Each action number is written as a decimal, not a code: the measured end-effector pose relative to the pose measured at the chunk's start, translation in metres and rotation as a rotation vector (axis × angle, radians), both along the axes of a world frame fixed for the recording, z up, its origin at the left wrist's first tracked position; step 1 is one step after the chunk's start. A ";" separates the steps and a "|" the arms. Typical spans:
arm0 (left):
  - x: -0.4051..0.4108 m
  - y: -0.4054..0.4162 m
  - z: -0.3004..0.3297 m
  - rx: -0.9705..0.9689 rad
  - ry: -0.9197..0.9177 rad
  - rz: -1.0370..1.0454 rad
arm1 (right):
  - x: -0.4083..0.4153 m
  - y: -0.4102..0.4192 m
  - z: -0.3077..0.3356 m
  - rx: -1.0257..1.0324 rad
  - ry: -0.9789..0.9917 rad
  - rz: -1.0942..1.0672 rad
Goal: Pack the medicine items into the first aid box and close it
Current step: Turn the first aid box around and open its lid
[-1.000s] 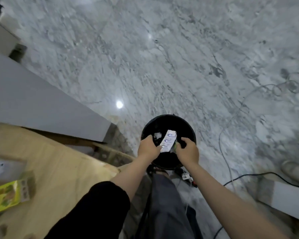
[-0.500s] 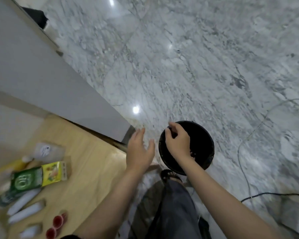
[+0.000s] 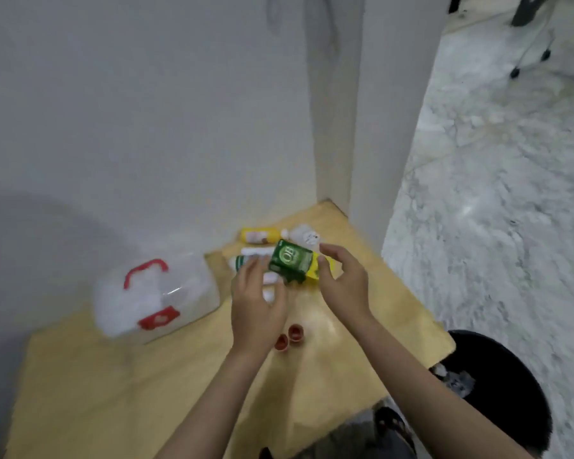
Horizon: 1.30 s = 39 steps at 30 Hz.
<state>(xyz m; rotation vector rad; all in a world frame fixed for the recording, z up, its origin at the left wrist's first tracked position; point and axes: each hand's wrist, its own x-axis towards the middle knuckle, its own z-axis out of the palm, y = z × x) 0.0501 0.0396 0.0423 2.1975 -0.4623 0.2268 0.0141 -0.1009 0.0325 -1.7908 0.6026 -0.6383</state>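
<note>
A green and yellow medicine carton is held tilted just above the wooden table. My right hand pinches its yellow end. My left hand touches its green end with fingertips and thumb. The first aid box, translucent white with a red handle and red latch, lies to the left of my hands with its lid down. Behind the carton lie a yellow bottle, a white round container and white tubes, partly hidden. Two small red caps sit near my left wrist.
A grey wall backs the table, and a white partition stands at its far right corner. A black bin with scraps in it stands on the marble floor by the table's right edge.
The view has swung from the bin on the floor to the table. My hands left the bin, where a blister strip was held, and now hold the green and yellow carton.
</note>
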 end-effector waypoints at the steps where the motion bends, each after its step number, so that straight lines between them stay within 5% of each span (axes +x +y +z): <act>1: 0.005 0.023 0.000 0.006 -0.013 0.056 | 0.010 0.018 0.003 -0.019 -0.013 0.058; 7: 0.023 0.136 -0.011 0.045 -0.129 0.311 | 0.057 0.106 0.001 -0.203 -0.068 0.416; 17: 0.055 0.225 -0.072 0.210 -0.241 0.324 | 0.103 0.147 -0.043 -0.673 -0.147 0.703; 27: 0.081 0.232 -0.112 0.245 -0.554 0.391 | 0.118 0.143 -0.073 -0.721 -0.348 0.681; 39: 0.077 0.244 -0.107 0.308 -0.627 0.316 | 0.123 0.141 -0.074 -0.693 -0.397 0.708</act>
